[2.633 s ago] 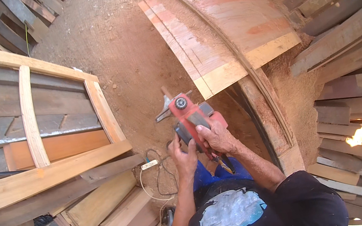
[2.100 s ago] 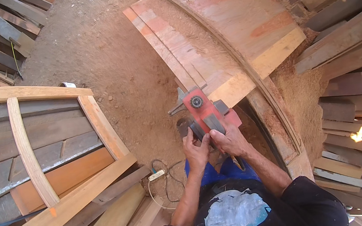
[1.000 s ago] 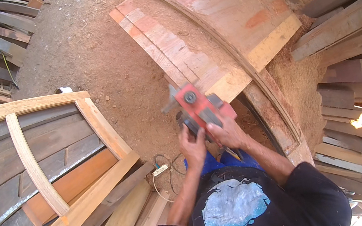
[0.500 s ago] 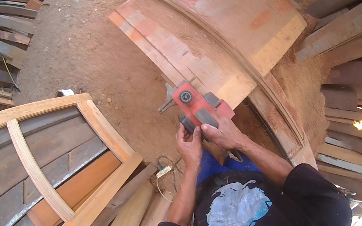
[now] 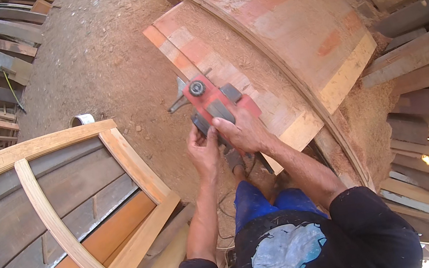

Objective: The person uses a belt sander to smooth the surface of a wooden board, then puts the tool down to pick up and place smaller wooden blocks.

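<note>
A red electric hand planer (image 5: 198, 100) with a black front knob and a metal side fence is at the left edge of a broad wooden panel (image 5: 287, 23). My right hand (image 5: 246, 130) is wrapped round the planer's rear handle from the right. On the other side, my left hand (image 5: 204, 150) grips the black part of its body, with the thumb near the right thumb. The planer's sole is hidden from above. Reddish and pale patches and wood dust cover the panel, and a long curved wooden strip (image 5: 269, 52) runs over it.
A pale wooden frame (image 5: 54, 138) leans over boards on the left. A white tub (image 5: 83, 119) stands behind it. Stacked planks (image 5: 418, 52) line the right side, and more boards (image 5: 10, 46) lie at the far left. Shavings (image 5: 379, 122) cover the ground beside the panel.
Both hands have moved forward and slightly left with the planer, farther from my body. The view has shifted too, showing more of my legs and forearms.
</note>
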Motion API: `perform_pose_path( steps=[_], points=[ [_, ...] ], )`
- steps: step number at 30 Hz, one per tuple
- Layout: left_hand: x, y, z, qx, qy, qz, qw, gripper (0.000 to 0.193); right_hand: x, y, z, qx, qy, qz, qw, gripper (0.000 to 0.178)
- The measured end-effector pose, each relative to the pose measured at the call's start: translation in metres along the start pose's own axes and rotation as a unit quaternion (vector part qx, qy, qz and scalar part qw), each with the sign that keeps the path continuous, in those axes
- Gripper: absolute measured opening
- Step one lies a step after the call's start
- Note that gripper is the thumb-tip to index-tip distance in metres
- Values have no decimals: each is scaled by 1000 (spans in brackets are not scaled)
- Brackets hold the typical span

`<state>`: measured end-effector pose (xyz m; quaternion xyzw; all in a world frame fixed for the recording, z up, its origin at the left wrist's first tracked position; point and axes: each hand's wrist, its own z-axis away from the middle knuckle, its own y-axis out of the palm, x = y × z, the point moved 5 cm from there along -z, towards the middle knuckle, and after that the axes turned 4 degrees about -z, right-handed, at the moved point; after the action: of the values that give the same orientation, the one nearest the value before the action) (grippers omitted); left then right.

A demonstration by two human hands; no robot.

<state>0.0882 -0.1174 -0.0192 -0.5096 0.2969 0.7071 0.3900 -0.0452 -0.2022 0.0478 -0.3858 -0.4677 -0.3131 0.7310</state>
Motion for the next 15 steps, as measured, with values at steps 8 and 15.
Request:
perform_pose_path(
  steps=[8, 15],
  points=[
    [-55, -20, -101, 8, 32, -66, 997, 32, 35, 16, -102, 53, -115, 25, 992, 51],
    [15, -91, -50, -171, 53, 49, 983, 23, 54, -27, -37, 28, -18, -151, 988, 68]
  ],
)
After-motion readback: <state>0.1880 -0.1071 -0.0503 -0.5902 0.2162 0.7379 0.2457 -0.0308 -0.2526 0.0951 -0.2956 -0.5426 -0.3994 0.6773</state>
